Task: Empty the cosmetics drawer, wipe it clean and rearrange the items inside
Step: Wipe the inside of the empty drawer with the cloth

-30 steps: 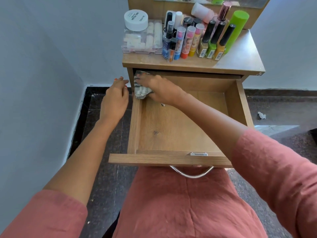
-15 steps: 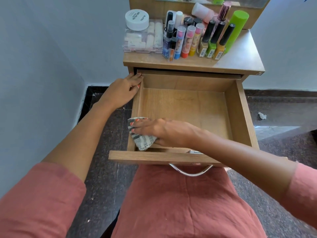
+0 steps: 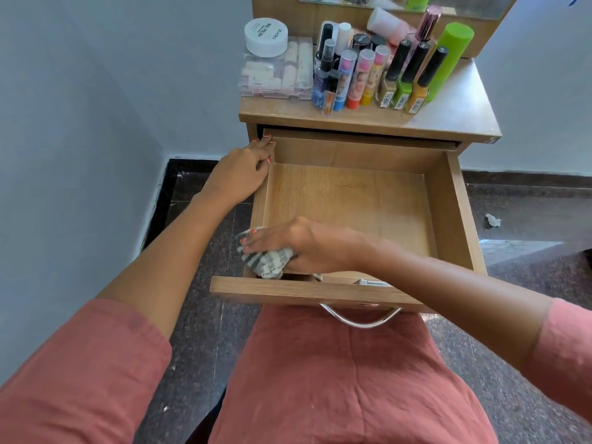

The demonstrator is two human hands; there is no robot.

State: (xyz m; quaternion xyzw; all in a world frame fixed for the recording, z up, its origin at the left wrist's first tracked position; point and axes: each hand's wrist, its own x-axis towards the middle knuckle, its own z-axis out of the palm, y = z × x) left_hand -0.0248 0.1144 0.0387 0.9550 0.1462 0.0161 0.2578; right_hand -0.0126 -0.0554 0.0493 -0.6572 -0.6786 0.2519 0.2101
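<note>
**A:** Drawer (image 3: 448, 213) pulled right out over the person's lap; its wooden floor bare, nothing lying in it; the cosmetics are all up on the tabletop (image 3: 461, 120). Where's the cloth?

**B:** Near left corner of the drawer, tight against the front panel and the left wall; the striped cloth (image 3: 267, 262) is bunched under the right hand (image 3: 304, 248); the fingers (image 3: 256, 240) lie flat and close together on top of it, pointing left, fingertips reaching past the cloth's upper edge onto the drawer wall; the thumb tucks under on the near side, so the cloth is pinned between palm and drawer floor.

**A:** And the left hand (image 3: 240, 174)?

**B:** Outside the drawer at the far left corner; fingers curled narrow over the top of the left wall, fingertips just under the tabletop's edge; it grips the wall and nothing else.

**A:** Up top?

**B:** A clear box (image 3: 275, 75) with a white jar (image 3: 266, 36) on its lid at the left; beside it a tight cluster of tubes and bottles; three nail polish bottles (image 3: 407, 84) in a row, a tall green can (image 3: 448, 56) behind them; a metal handle (image 3: 358, 318) hangs below the drawer front; a scrap of paper (image 3: 493, 220) on the floor, well off to the right.
</note>
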